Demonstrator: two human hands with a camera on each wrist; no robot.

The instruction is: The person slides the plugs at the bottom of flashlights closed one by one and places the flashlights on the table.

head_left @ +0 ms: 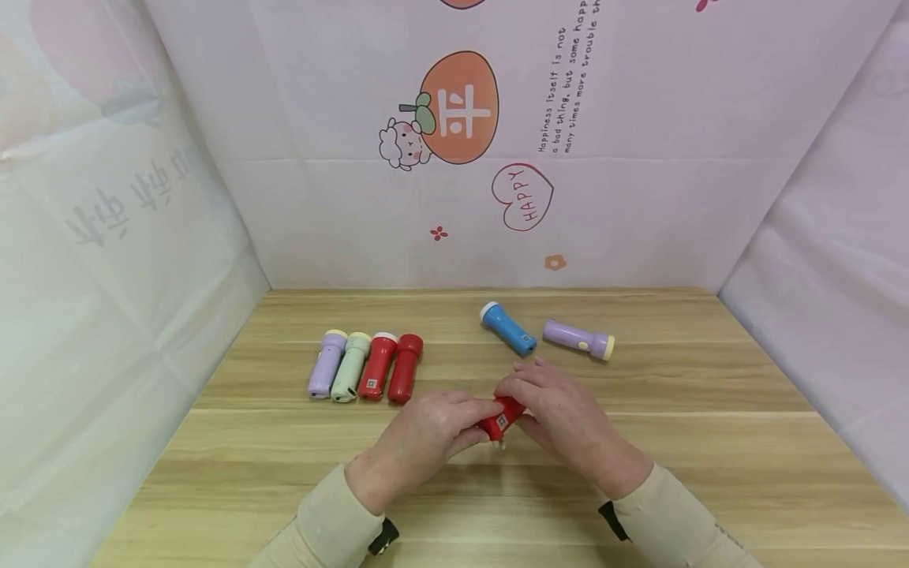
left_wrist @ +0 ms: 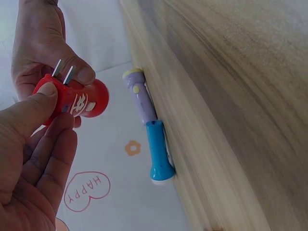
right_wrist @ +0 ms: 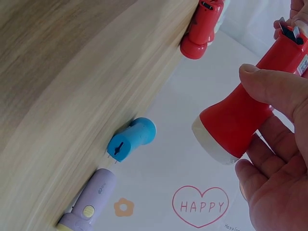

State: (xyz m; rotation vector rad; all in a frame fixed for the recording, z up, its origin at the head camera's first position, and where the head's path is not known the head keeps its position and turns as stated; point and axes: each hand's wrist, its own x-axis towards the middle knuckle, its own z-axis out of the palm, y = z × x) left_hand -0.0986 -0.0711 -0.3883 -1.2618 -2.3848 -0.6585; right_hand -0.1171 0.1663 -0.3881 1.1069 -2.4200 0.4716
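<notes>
A red flashlight (head_left: 506,418) is held in both hands above the front middle of the table. My left hand (head_left: 432,430) pinches its tail end between thumb and fingers. My right hand (head_left: 571,418) grips the body nearer the head, thumb on one side and fingers on the other. Two metal plug prongs (left_wrist: 69,75) stand out from the tail in the left wrist view. A pale lens rim (right_wrist: 214,142) shows at the head in the right wrist view. In the head view, the hands cover much of the flashlight.
Left of the hands, side by side, lie a purple flashlight (head_left: 327,364), a pale green one (head_left: 352,368), a red one with a white rim (head_left: 378,366) and an all-red one (head_left: 406,369). Behind the hands lie a blue flashlight (head_left: 507,327) and another purple flashlight (head_left: 578,339).
</notes>
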